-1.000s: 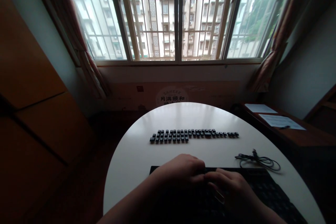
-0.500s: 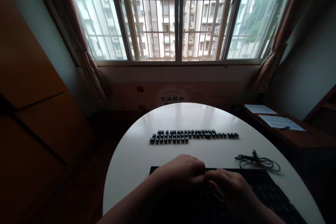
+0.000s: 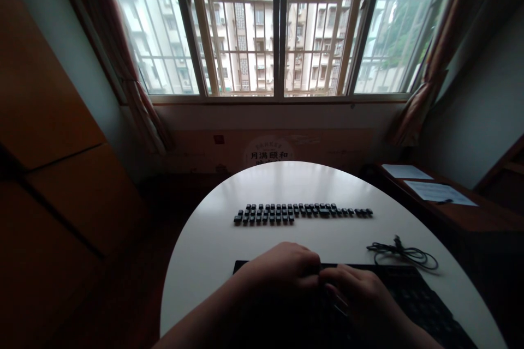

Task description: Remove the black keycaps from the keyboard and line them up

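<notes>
A black keyboard lies on the round white table, mostly covered by my hands and deep in shadow. My left hand is closed above its middle, fingertips turned down and hidden, so what they grip does not show. Touching it on the right is my right hand, its fingers pinched together. From under those fingers sticks a thin shiny wire loop, which looks like a keycap puller. Beyond the keyboard, several loose black keycaps stand in rows.
A coiled black cable lies right of the keycaps, near the keyboard's far edge. The white table has a curved edge. At the right stands a brown desk with sheets of paper and a pen. A barred window is ahead.
Both hands stay almost where they were, still together over the keyboard. The wire loop at my right hand has shifted very slightly. The keycaps and cable are unchanged.
</notes>
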`<move>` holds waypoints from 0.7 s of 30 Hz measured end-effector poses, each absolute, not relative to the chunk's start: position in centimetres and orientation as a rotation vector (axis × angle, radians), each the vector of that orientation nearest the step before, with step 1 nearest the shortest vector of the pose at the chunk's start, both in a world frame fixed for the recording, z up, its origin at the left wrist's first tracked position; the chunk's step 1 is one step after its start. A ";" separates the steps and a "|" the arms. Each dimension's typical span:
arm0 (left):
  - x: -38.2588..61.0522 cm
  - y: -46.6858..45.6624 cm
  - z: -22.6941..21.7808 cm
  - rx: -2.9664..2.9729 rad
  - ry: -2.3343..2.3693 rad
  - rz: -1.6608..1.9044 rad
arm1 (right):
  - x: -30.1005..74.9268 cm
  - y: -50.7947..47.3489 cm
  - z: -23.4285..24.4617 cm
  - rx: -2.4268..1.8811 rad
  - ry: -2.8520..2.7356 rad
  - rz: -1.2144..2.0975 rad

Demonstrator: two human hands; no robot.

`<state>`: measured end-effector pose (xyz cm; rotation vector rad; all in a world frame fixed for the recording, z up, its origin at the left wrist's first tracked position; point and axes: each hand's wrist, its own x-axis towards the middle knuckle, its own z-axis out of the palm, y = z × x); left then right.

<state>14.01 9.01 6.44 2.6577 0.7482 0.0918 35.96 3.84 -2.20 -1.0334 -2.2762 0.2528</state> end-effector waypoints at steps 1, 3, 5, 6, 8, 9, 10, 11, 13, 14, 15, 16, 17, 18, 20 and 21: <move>14.0 9.0 6.4 2.657 0.746 0.095 | 36.0 3.9 -2.2 -1.030 -2.278 0.249; 14.0 9.0 6.3 2.651 0.745 0.088 | 36.0 3.9 -2.3 -1.019 -2.282 0.250; 14.0 9.0 6.4 2.648 0.750 0.076 | 36.0 4.0 -2.3 -1.018 -2.279 0.251; 14.1 8.9 6.5 2.650 0.753 0.074 | 35.9 3.9 -2.3 -1.016 -2.275 0.250; 14.1 8.7 6.7 2.657 0.752 0.082 | 35.9 3.9 -2.3 -0.998 -2.268 0.245; 14.2 8.5 6.8 2.660 0.744 0.084 | 35.9 3.9 -2.3 -0.982 -2.266 0.239; 14.2 8.4 6.9 2.662 0.734 0.087 | 35.9 3.9 -2.2 -0.975 -2.261 0.231; 14.2 8.3 7.0 2.660 0.724 0.086 | 35.9 3.8 -2.2 -0.970 -2.258 0.224; 14.3 8.2 7.0 2.643 0.713 0.079 | 36.0 3.8 -2.3 -0.980 -2.247 0.218; 14.2 8.2 6.9 2.631 0.710 0.075 | 36.1 3.8 -2.3 -0.988 -2.242 0.217; 14.2 8.3 6.9 2.617 0.707 0.077 | 36.1 3.9 -2.4 -0.993 -2.235 0.212; 14.2 8.3 6.8 2.603 0.701 0.084 | 36.2 3.9 -2.5 -0.993 -2.226 0.199; 14.2 8.4 6.7 2.589 0.694 0.094 | 36.3 3.9 -2.7 -0.991 -2.217 0.183; 14.1 8.4 6.7 2.574 0.686 0.107 | 36.4 4.0 -2.8 -0.993 -2.204 0.169; 14.1 8.5 6.6 2.542 0.668 0.118 | 36.4 4.0 -2.9 -0.995 -2.183 0.168; 14.0 8.6 6.7 2.529 0.662 0.120 | 36.4 4.0 -2.9 -0.995 -2.176 0.181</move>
